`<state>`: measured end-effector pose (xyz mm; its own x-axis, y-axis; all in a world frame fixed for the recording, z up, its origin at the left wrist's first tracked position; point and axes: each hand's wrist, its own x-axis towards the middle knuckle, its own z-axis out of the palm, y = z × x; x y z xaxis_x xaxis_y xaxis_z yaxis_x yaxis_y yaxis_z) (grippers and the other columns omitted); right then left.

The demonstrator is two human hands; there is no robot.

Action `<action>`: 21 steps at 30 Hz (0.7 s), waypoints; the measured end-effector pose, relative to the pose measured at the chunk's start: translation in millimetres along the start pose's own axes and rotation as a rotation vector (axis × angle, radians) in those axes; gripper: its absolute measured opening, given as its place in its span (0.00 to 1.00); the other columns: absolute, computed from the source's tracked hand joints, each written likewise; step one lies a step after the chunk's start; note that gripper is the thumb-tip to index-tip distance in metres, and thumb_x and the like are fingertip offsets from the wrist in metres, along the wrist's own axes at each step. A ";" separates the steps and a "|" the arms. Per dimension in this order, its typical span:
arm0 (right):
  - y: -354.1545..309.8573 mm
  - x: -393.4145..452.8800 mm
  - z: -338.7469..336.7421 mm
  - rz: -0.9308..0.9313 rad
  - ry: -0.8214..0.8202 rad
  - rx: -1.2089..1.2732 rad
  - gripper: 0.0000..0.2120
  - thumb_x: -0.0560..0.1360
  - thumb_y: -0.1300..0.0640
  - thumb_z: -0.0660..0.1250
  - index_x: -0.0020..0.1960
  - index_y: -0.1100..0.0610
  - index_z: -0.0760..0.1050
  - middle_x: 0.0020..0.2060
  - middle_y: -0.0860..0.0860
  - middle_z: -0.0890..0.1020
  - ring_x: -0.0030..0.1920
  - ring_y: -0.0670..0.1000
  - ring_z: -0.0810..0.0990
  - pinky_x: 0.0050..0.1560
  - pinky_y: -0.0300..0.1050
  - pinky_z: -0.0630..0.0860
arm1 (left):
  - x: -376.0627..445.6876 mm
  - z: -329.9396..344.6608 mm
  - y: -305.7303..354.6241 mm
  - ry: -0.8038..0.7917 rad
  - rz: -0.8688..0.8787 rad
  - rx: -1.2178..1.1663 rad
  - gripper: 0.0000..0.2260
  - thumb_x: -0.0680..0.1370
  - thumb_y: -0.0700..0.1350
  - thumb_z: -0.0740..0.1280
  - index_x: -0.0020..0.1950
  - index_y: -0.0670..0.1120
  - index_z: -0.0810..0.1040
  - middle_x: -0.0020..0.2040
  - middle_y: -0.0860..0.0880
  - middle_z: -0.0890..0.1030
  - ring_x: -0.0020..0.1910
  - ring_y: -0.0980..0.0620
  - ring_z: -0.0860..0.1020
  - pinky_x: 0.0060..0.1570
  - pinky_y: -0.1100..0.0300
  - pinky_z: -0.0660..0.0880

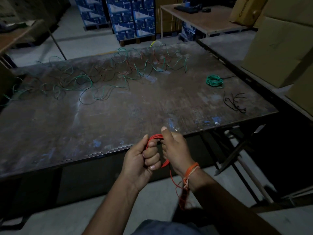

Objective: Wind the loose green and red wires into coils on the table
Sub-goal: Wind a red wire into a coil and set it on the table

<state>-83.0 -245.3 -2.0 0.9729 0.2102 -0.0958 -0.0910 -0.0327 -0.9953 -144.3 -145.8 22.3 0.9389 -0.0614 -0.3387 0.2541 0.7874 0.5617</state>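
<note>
Red wire coil (155, 138) gripped between both hands (157, 153).

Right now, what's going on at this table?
A person is coiling a red wire coil, gripped in both hands, left hand and right hand, at the near edge of the worn brown metal table; its tail hangs below. One finished green wire coil lies at the far right. A loose tangle of green and red wires is spread across the far side, not yet wound.
</note>
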 end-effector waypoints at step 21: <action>-1.8 -13.6 -15.2 -0.428 -0.131 -0.174 0.08 0.80 0.63 0.67 0.55 0.56 0.83 0.40 0.49 0.85 0.36 0.48 0.83 0.41 0.42 0.80 | -11.1 -4.9 5.0 0.137 0.136 -0.047 0.14 0.80 0.49 0.57 0.35 0.49 0.68 0.21 0.56 0.57 0.18 0.58 0.54 0.22 0.63 0.48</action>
<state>-92.8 -263.0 1.3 0.8791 0.3618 0.3104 0.3598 -0.0765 -0.9299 -154.5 -138.2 25.1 0.9228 0.1291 -0.3630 0.1126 0.8107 0.5745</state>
